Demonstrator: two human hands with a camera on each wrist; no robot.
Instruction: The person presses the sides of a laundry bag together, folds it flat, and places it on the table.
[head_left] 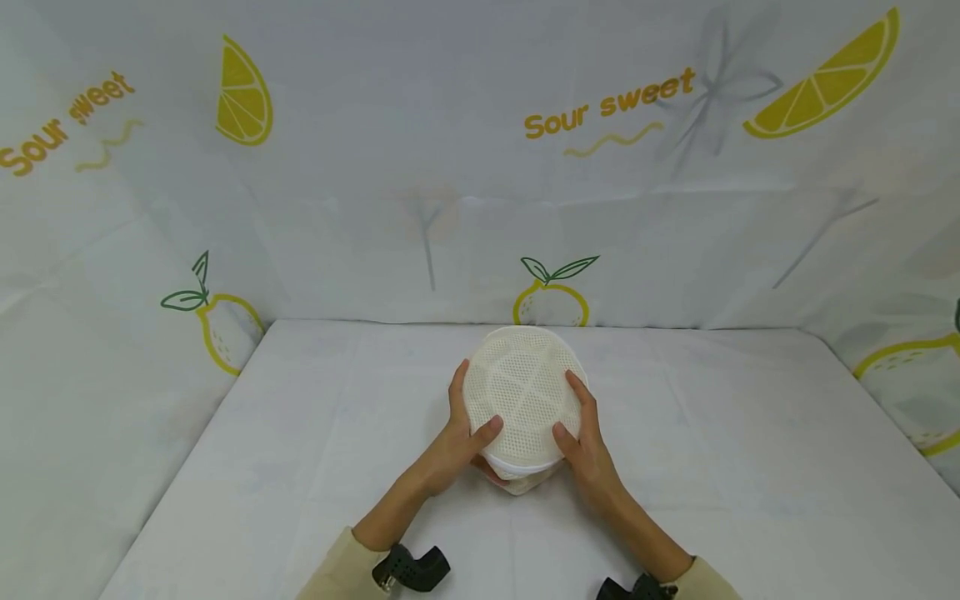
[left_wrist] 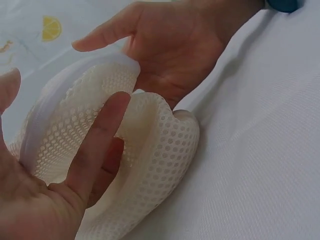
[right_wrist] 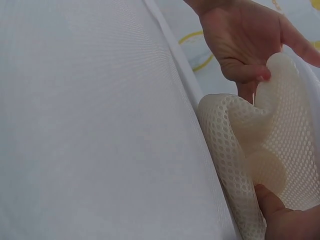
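Note:
A cream mesh laundry bag (head_left: 525,392) with a round top and a white edge band is held upright between both hands, low over the white table. The left hand (head_left: 450,450) grips its left side, with the thumb on the top face and the fingers round the edge. On the other side the right hand (head_left: 592,458) holds the bag, thumb and a finger on the mesh. In the left wrist view, the lower part of the mesh bag (left_wrist: 170,150) sags and folds against the cloth. A round pale patch (right_wrist: 267,172) shows inside the fold in the right wrist view.
White cloth covers the table (head_left: 337,400). Behind it hangs a white curtain (head_left: 360,167) printed with lemons and lettering. Black wrist cameras (head_left: 412,568) sit at the beige sleeves (head_left: 341,567).

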